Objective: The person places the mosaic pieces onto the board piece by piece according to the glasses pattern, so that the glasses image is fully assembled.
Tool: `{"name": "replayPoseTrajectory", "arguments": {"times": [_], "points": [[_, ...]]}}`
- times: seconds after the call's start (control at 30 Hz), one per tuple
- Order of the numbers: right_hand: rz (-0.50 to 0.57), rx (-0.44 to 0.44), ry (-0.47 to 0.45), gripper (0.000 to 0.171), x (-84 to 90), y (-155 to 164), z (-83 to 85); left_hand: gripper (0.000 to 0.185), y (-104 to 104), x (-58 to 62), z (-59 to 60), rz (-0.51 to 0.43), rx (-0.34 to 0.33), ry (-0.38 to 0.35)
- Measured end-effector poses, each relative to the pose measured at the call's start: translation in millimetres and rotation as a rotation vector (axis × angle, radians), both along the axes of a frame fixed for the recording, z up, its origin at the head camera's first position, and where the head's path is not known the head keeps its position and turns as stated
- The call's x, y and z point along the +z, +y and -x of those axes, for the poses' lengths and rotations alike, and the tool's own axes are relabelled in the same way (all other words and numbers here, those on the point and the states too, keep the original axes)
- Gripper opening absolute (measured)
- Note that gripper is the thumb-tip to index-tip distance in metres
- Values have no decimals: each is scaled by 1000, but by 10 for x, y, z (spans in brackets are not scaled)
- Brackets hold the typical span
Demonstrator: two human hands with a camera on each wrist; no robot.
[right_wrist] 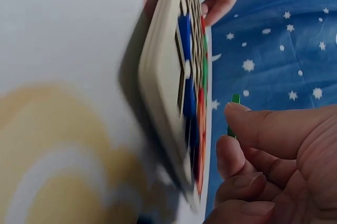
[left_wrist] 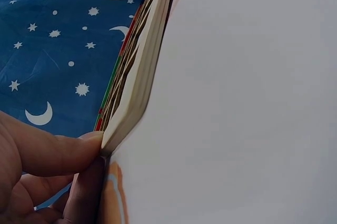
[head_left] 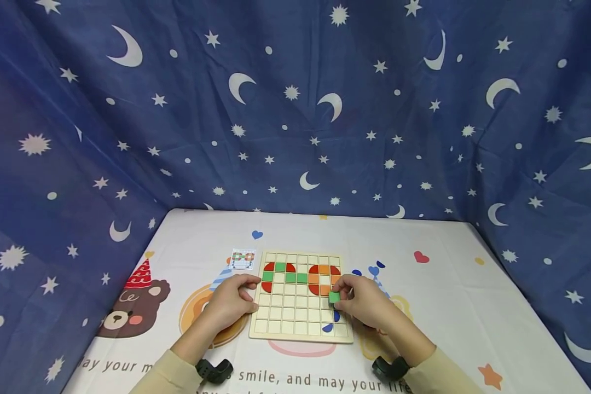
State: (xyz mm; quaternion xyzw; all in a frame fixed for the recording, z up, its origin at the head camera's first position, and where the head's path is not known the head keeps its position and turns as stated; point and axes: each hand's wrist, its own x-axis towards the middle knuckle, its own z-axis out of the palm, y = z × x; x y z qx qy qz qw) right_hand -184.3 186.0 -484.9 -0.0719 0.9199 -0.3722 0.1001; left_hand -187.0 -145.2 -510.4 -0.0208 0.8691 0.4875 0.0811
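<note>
A pale wooden grid board [head_left: 288,314] lies flat on the table. My left hand [head_left: 231,301] holds the board's left edge, thumb and fingertips against its side [left_wrist: 126,124]. Above the board's right side, my right hand [head_left: 366,298] pinches a green square tile [head_left: 334,297] between thumb and finger. In the right wrist view the tile [right_wrist: 235,99] is raised off the board. Green squares [head_left: 290,278] and red quarter-round pieces [head_left: 267,287] form a shape at the upper left of the grid. Orange squares [head_left: 324,269] with red corner pieces [head_left: 313,289] form another at the upper right.
A small printed pattern card [head_left: 243,259] lies beyond the board's left corner. Blue half-round pieces [head_left: 328,328] sit on the board's lower right, and others [head_left: 381,264] lie on the cloth behind the right hand. A starry blue curtain [head_left: 295,109] hangs behind the table.
</note>
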Motion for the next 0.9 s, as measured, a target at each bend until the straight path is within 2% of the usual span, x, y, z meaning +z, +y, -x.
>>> {"name": "replayPoseTrajectory", "arguments": {"times": [0.5,0.67,0.9], "points": [[51,150,54,23,52,-533,184,58,13,-25,3,4,1,6],[68,158,54,22,50,-702,243,59,15,-23,10,7,-7,10],[42,123,46,22,42,-913,328,58,-4,-20,9,3,-6,7]]}}
